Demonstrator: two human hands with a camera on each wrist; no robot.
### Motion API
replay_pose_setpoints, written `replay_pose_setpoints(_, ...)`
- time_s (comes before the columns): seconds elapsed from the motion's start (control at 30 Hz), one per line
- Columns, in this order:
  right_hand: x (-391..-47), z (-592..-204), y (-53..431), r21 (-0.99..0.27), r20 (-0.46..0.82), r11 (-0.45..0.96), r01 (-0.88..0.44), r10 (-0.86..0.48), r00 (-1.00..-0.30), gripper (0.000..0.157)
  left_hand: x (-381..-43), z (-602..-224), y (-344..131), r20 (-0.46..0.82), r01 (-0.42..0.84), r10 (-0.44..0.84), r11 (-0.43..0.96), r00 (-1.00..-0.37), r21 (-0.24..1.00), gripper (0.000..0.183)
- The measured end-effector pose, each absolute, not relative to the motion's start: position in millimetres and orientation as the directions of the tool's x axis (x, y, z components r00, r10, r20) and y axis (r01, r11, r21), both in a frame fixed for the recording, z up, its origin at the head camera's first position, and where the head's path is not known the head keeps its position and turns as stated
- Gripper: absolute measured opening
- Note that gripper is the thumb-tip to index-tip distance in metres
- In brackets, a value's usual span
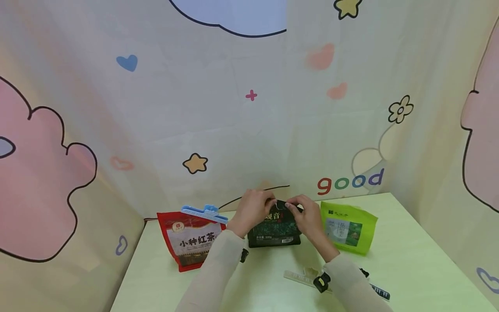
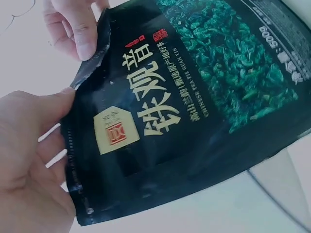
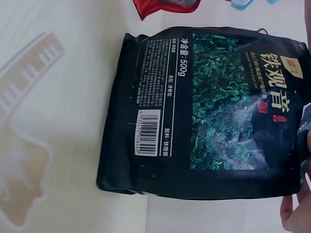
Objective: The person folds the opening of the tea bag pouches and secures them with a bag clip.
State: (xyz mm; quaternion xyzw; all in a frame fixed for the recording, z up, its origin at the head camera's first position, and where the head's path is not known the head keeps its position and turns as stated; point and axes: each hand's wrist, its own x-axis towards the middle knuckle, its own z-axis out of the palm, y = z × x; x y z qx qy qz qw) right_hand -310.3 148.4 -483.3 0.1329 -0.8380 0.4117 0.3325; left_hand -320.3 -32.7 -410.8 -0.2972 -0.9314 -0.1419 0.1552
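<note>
A black tea bag (image 1: 273, 236) with green leaves printed on its front stands upright at the middle of the table, between both hands. My left hand (image 1: 254, 210) pinches its top edge on the left. Opposite it, my right hand (image 1: 308, 216) pinches the same edge on the right. In the left wrist view the rim of the bag (image 2: 170, 121) is folded between the left thumb (image 2: 48, 104) and the right fingers (image 2: 77, 34). The right wrist view shows the bag (image 3: 218, 107) from its bottom, with only part of the right hand (image 3: 300, 216) at the edge.
A red tea bag (image 1: 195, 238) with a light blue sealing clip (image 1: 206, 213) across its top stands to the left. To the right is a green tea bag (image 1: 348, 227). A cream clip (image 1: 298, 276) and a dark clip (image 1: 380, 292) lie in front. A printed curtain hangs behind.
</note>
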Motion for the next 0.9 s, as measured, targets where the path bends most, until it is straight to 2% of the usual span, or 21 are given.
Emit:
replay_pose_setpoints(0.13, -306, -487, 152, -0.634, 0.627, 0.612, -0.472, 0.05, -0.778, 0.014, -323, -413, -34, 0.396, 0.626, 0.517, 0.745, -0.759, 0.229, 0.016)
replay_pose_setpoints(0.3, -300, -494, 156, -0.701, 0.564, 0.568, -0.431, 0.073, -0.822, 0.022, -325, -413, -33, 0.399, 0.6, 0.498, 0.777, -0.77, 0.19, 0.017)
replay_pose_setpoints(0.5, -300, -498, 160, -0.712, 0.56, 0.569, -0.412, 0.105, -0.822, 0.018, -324, -414, -31, 0.362, 0.564, 0.479, 0.807, -0.8, 0.177, 0.022)
replay_pose_setpoints(0.7, -302, -498, 160, -0.71, 0.574, 0.584, -0.393, 0.157, -0.804, 0.014, -324, -417, -29, 0.379, 0.584, 0.501, 0.799, -0.778, 0.143, 0.02)
replay_pose_setpoints(0.9, -300, -499, 159, -0.766, 0.504, 0.553, -0.328, 0.2, -0.84, 0.017, -325, -418, -27, 0.404, 0.596, 0.495, 0.783, -0.769, 0.175, 0.013)
